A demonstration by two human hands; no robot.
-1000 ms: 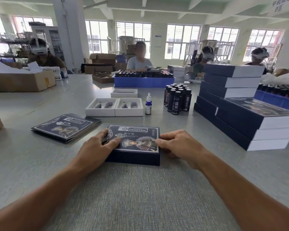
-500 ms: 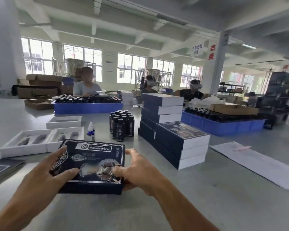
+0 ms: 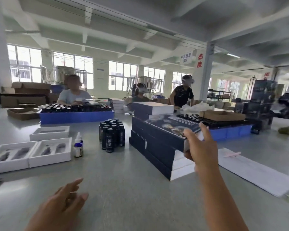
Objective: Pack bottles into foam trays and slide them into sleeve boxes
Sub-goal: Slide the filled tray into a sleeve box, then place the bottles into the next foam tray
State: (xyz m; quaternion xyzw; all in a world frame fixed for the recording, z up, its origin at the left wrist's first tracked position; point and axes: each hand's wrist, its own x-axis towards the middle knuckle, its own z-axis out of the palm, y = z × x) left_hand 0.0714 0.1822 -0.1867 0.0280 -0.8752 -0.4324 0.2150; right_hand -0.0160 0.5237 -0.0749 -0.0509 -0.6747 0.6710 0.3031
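Observation:
My right hand (image 3: 198,147) grips the near end of a dark blue printed sleeve box (image 3: 170,129), holding it on top of the stack of finished boxes (image 3: 157,157) at centre right. My left hand (image 3: 68,200) hovers low over the grey table, fingers apart, holding nothing. A cluster of several black bottles (image 3: 112,134) stands at the centre. A small blue dropper bottle (image 3: 78,145) stands beside two white foam trays (image 3: 32,154) at the left, with a third tray (image 3: 49,132) behind them.
Blue crates of black bottles sit behind (image 3: 77,114) and to the right (image 3: 230,129). A brown carton (image 3: 222,115) lies on the right crate. White paper sheets (image 3: 257,172) lie at the right. Three people work at the far side of the table.
The sleeve box went from both hands in front of me up onto the stack at the right, carried by my right hand. My left hand let go and dropped toward the table.

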